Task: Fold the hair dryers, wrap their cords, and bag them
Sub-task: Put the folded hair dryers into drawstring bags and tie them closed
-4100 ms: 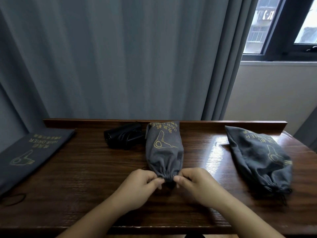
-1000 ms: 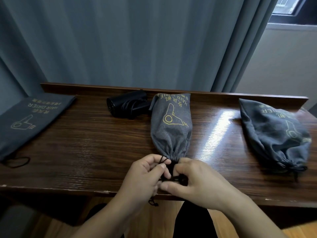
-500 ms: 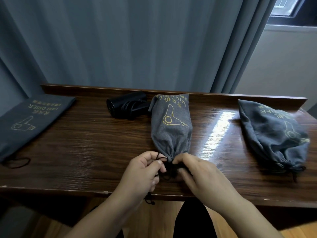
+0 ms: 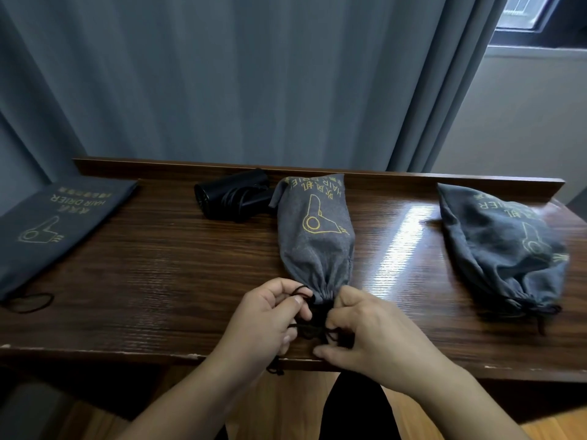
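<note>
A filled grey drawstring bag [image 4: 316, 236] with a yellow hair-dryer print lies lengthwise in the middle of the wooden table [image 4: 158, 274], its gathered mouth toward me. My left hand [image 4: 266, 319] and my right hand [image 4: 368, 331] meet at that mouth, each pinching the black drawstring [image 4: 313, 327]. A cord end dangles below my left hand over the table edge. A black folded hair dryer [image 4: 233, 195] with its cord wrapped round it lies at the back, left of the bag.
A second filled, tied grey bag [image 4: 505, 246] lies at the right. A flat grey bag [image 4: 54, 220] lies at the far left, its cord loop on the table. A raised wooden lip runs along the back, with grey curtains behind.
Both hands have stayed at the bag's mouth, working the drawstring. Since the earliest frame the view has tilted down and the mouth has been drawn tight.
</note>
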{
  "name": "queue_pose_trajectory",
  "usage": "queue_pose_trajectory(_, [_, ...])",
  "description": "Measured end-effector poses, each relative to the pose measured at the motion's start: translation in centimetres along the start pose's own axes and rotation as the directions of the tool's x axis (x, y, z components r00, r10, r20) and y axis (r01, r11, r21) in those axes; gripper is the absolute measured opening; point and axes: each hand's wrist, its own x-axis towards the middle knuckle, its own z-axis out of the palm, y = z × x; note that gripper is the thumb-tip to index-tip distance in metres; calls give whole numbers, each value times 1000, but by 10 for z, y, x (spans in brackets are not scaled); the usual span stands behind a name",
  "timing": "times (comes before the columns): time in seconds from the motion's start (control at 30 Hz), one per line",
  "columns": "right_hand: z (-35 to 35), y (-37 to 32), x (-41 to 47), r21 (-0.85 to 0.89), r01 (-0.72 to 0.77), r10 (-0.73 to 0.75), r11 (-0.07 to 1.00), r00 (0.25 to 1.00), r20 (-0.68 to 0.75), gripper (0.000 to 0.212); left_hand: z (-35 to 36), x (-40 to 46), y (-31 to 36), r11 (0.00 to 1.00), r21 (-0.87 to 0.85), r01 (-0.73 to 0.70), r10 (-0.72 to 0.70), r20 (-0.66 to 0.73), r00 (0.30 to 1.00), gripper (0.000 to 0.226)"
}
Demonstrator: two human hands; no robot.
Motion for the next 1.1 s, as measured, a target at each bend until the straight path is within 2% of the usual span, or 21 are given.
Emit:
queue_pose_trajectory(0.13, [-5, -1, -1, -4, -46, 46, 999, 999, -22, 37, -1, 1, 1, 1000, -22, 18, -18, -13, 1000, 16])
queue_pose_trajectory(0.27, [0, -1, -2, -64, 6, -15, 998, 990, -142, 15, 0, 0, 0, 998, -45, 41, -41, 0, 999, 17])
queue_pose_trajectory(0.37, [4, -2, -2, -122, -3, -13, 993, 992, -128, 8, 2, 0, 0, 998, -38, 42, -42, 3, 999, 16])
queue_pose_trajectory(0.4, [5, -1, -2, -135, -14, -2, 991, 993, -119, 13, 2, 0, 0, 999, -36, 41, -41, 4, 999, 16])
queue_pose_trajectory(0.47, [5, 2, -1, -104, -33, 27, 994, 998, -61, 26, 2, -1, 0, 999, -33, 40, -40, 7, 999, 16])
queue_pose_trajectory(0.57, [2, 6, -3, 74, 7, -5, 997, 1000, -20, 21, 0, -1, 1, 998, -29, 49, -49, -1, 999, 17])
queue_pose_trajectory(0.67, [-3, 9, -7, 193, 39, -15, 980, 992, -125, 33, -3, -1, 2, 998, -34, 53, -53, -8, 999, 17])
queue_pose_trajectory(0.77, [-9, 12, -11, 218, 42, 29, 975, 949, -313, 23, -5, -1, 2, 998, -30, 48, -49, -19, 999, 16])
queue_pose_trajectory(0.83, [-12, 12, -11, 388, 7, 154, 922, 912, -380, 24, -6, -2, 0, 999, -14, 40, -40, -23, 999, 16])
queue_pose_trajectory(0.9, [-16, 7, -9, 681, 46, 275, 731, 893, -356, 26, -7, -3, -2, 999, 4, 32, -32, -26, 999, 16])
queue_pose_trajectory(0.97, [-18, 0, -4, 821, 124, 320, 557, 881, -349, 25, -6, -4, -4, 1000, 4, 31, -31, -23, 999, 15])
queue_pose_trajectory(1.03, [-15, -4, 2, 850, 131, 327, 511, 884, -333, 30, -4, -5, -4, 999, -18, 34, -34, -22, 999, 15])
queue_pose_trajectory(1.1, [-7, -9, 10, 829, 111, 307, 548, 896, -322, 34, -3, -7, -3, 998, -56, 43, -44, -7, 999, 14])
